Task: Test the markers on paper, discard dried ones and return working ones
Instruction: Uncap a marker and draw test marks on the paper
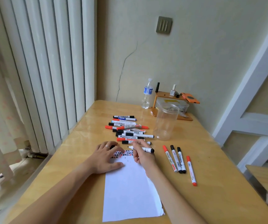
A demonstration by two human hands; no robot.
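Four markers [179, 160] lie on the surface [211, 183] at 3 o'clock of the paper [130, 191]. Right hand [142, 155] pinches an uncapped marker [143, 149], tip over the paper's scribbled top. Left hand [107, 156] rests spread on the paper's top left. More markers [128, 129] are piled at 12 o'clock, beside a jar [166, 122].

The table [194, 159] across the lower frame is pale wood with a smooth, glossy varnish. The sheet of paper [130, 191] at lower centre is white and matt. The jar [166, 123] right of centre is clear, shiny plastic. The markers [128, 130] at centre have glossy plastic barrels.
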